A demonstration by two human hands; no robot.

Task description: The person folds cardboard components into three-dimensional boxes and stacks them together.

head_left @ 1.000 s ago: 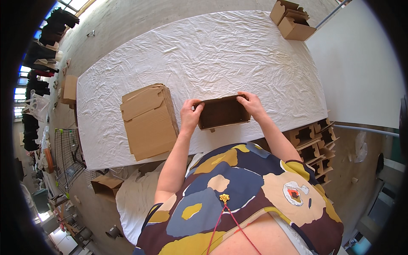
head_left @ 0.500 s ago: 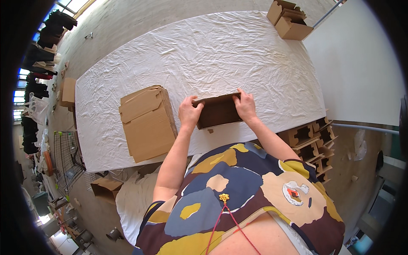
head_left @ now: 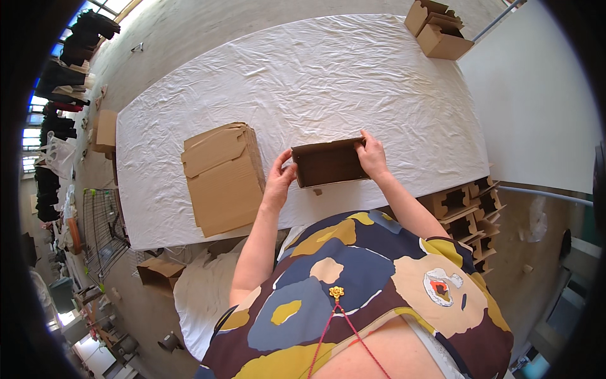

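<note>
An open brown cardboard box [head_left: 329, 163] stands on the white-covered table close in front of me, its dark hollow facing up toward me. My right hand [head_left: 372, 156] grips its right end, the thumb inside the rim and the fingers behind the far corner. At the left end, my left hand [head_left: 279, 180] lies against the outer side, fingers bent along the wall and thumb beside it. A neat stack of flat, unfolded cardboard boxes [head_left: 224, 180] rests on the table to the left of my left hand.
Wrinkled white cloth covers the table [head_left: 303, 76]. Folded boxes [head_left: 442, 38] sit at its far right corner, and several more are piled [head_left: 467, 208] below the right edge. A wire rack [head_left: 101, 227] stands to the left; a white panel [head_left: 533, 101] borders the right side.
My left thumb has come out of the box to its outer left side, and that hand has loosened and lowered slightly. My right hand keeps its hold at the right end.
</note>
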